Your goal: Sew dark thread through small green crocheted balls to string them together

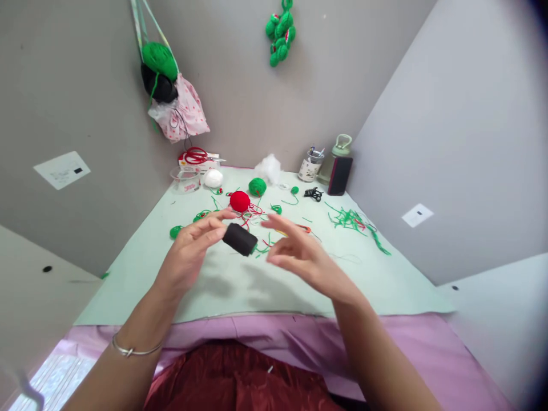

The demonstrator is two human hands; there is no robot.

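Observation:
A spool of black thread (pixel 240 239) is held at its left end between the thumb and fingers of my left hand (pixel 190 249), tilted above the table. Just right of the spool, my right hand (pixel 303 257) hovers with its fingers curved and apart; I see nothing solid in it, and any fine thread there is too thin to make out. Beyond the hands lie a red yarn ball (pixel 240 201), a green yarn ball (pixel 257 186) and an orange-handled cutter (pixel 303 228), partly hidden by my right hand.
Green yarn scraps (pixel 351 219) lie at the right. Along the back stand a white yarn ball (pixel 213 178), a clear tub (pixel 185 180), red scissors (pixel 197 155) on a box, white stuffing (pixel 268 169), a pen cup (pixel 311 165), a bottle (pixel 341 147) and a phone (pixel 340 176). Walls enclose the table (pixel 141 285).

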